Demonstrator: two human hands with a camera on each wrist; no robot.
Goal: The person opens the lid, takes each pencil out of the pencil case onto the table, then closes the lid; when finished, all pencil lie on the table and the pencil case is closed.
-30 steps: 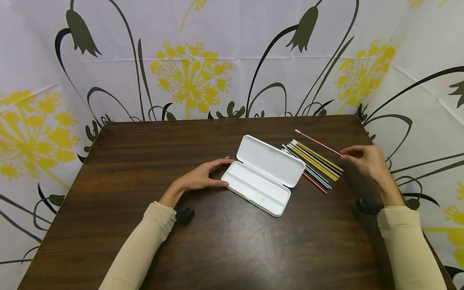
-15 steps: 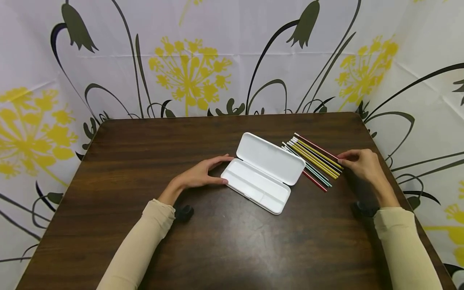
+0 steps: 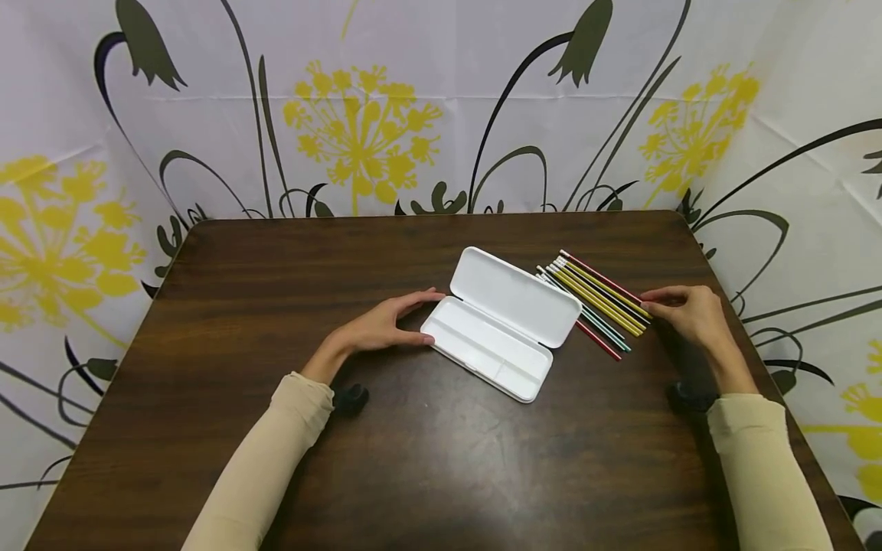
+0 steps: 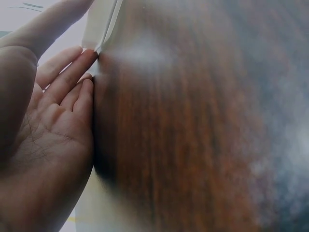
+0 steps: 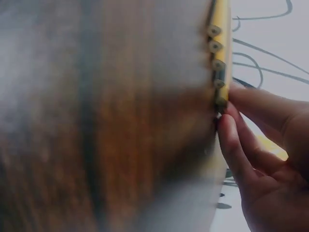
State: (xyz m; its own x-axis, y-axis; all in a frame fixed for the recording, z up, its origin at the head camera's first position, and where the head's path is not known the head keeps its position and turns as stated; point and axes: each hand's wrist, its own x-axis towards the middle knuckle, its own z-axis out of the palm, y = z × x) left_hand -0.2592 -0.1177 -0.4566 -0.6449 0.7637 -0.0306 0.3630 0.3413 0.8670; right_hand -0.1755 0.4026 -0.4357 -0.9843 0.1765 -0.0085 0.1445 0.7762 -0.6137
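Note:
A white pencil case (image 3: pixel 475 338) lies with its lid (image 3: pixel 517 297) tipped back, its shallow compartments showing. At the case's left end my left hand (image 3: pixel 375 330) rests with fingers extended, fingertips at the far corner and thumb at the near one. Those fingers (image 4: pixel 72 72) also touch the case's edge in the left wrist view. My right hand (image 3: pixel 692 310) pinches the lower end of a red pencil (image 3: pixel 602 276) between thumb and fingers, along the right side of a row of pencils. In the right wrist view, several yellow pencils (image 5: pixel 215 46) show their ends, close beside my fingertips.
Green pencils (image 3: pixel 606 330) and another red pencil (image 3: pixel 598 341) lie on the row's left, partly behind the lid. The dark wooden table (image 3: pixel 441 467) ends at a flower-patterned white curtain (image 3: pixel 427 46) behind and at the right.
My right hand has brought the red pencil down and left, from apart to alongside the yellow pencils. The left hand has stayed on the case.

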